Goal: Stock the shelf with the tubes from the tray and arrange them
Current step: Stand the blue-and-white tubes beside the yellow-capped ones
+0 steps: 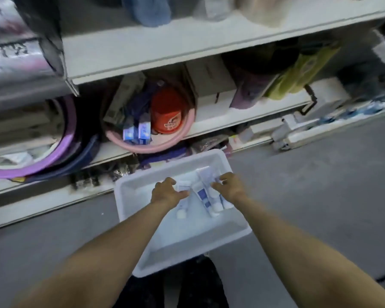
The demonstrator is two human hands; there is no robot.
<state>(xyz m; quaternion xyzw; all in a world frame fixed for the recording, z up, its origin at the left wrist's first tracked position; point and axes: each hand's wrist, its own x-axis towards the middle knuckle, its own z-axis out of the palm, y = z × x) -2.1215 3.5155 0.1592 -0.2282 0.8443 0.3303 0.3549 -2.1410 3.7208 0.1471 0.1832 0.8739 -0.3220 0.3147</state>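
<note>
White-and-blue tube (183,187), pinched by left grip (168,193); right grip (229,186) curled on neighbouring tubes (201,194). All lie in white tray (129,185), caps toward the person; grey floor (309,185) beyond, shelf (209,116) with pink basin (142,147) ahead.

One wide-angle head camera looks forward and steeply down; the left hand (168,193) and right hand (230,187) sit mid-frame, fairly near, shelving (156,47) beyond them at the top, grey floor (309,185) to either side

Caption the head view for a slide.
Left hand grips one tube, right hand touches the other tubes, in a white tray before cluttered shelves.
</note>
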